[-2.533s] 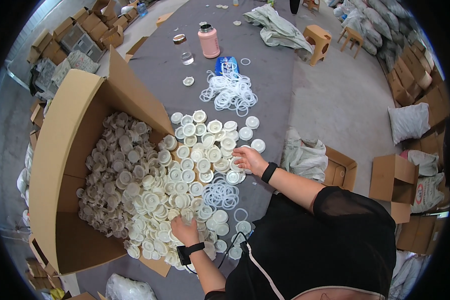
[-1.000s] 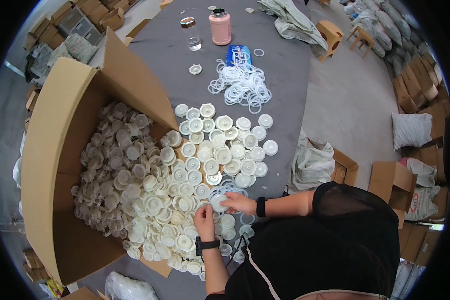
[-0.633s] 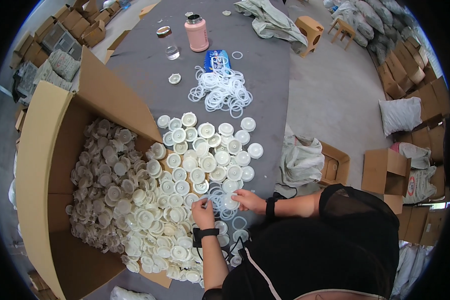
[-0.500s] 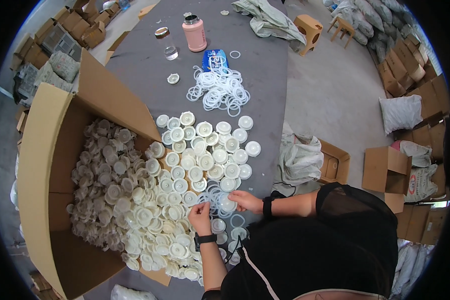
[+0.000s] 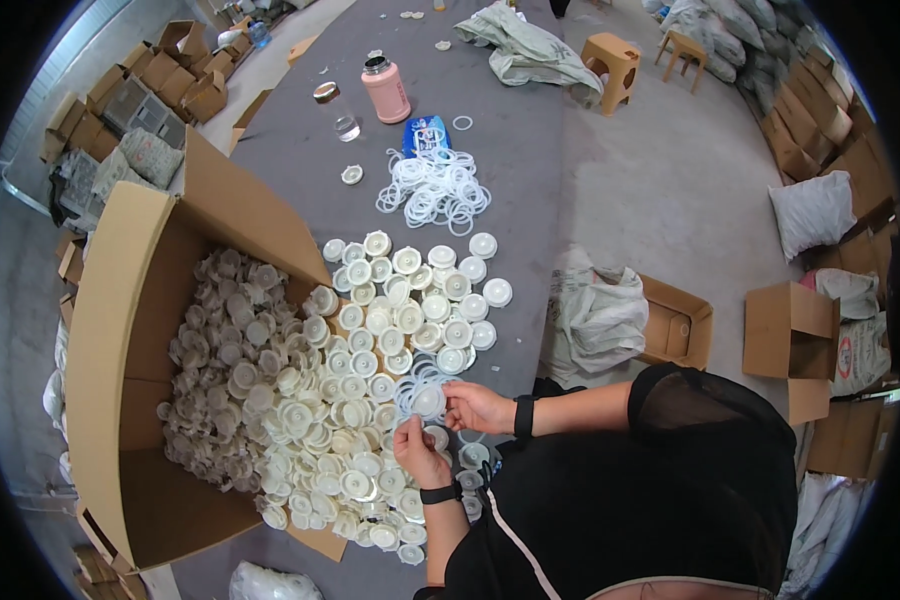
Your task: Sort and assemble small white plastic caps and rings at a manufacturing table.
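Note:
A round whitish plastic cap (image 5: 428, 402) is pinched at its edge by the fingers of my right hand (image 5: 480, 408). My left hand (image 5: 420, 450) is just nearer to me, close to the cap, its thumb and fingers pressed together; whatever they hold is too small to make out. Beneath and beside the cap lies a small heap of clear rings (image 5: 410, 385). Several loose caps (image 5: 407, 318) are spread on the table beyond my hands, mostly lying flat. A large pile of caps (image 5: 315, 440) spills out toward my left hand.
A tipped cardboard box (image 5: 135, 290) holds the pile at the left. Farther off on the grey table (image 5: 530, 200) are more rings (image 5: 435, 190), a blue packet (image 5: 425, 135), a pink bottle (image 5: 385, 90) and a clear jar (image 5: 337, 112). An open carton (image 5: 678, 320) sits at the right.
My right hand has shifted slightly left with the cap, bringing it over the rings. My left hand has moved a little right and nearer to me. The whole view has also shifted slightly.

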{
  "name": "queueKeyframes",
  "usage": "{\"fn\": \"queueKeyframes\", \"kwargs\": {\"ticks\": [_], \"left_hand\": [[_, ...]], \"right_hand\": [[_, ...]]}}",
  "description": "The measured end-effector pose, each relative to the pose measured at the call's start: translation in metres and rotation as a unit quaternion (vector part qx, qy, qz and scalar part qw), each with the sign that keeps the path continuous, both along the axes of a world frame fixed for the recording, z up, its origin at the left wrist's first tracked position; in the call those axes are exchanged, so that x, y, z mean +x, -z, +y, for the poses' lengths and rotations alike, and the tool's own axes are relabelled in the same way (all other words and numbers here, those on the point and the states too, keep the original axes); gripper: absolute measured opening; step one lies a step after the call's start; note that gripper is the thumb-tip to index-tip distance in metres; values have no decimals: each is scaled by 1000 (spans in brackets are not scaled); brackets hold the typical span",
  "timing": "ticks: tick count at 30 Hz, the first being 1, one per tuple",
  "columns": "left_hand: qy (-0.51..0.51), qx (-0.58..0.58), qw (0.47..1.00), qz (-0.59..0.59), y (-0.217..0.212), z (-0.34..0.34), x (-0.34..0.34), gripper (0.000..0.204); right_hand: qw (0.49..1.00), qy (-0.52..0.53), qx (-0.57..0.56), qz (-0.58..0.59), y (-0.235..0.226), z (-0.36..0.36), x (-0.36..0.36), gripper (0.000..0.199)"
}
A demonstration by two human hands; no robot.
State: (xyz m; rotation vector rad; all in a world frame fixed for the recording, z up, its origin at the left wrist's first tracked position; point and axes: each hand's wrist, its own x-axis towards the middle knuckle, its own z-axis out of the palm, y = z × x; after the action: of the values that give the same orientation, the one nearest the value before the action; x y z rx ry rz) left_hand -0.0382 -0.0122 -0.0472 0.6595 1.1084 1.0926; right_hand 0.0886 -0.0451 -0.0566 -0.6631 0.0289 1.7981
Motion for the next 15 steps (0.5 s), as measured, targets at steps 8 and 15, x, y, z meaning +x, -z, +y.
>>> {"fn": "queueKeyframes", "kwargs": {"ticks": [8, 15], "left_hand": [[-16, 37, 999, 22, -7, -14, 5, 13], [42, -44, 993, -100, -29, -21, 2, 7]], "right_hand": [[999, 33, 34, -23, -20, -15, -7, 13], [991, 68, 62, -93, -32, -26, -10, 13]]}}
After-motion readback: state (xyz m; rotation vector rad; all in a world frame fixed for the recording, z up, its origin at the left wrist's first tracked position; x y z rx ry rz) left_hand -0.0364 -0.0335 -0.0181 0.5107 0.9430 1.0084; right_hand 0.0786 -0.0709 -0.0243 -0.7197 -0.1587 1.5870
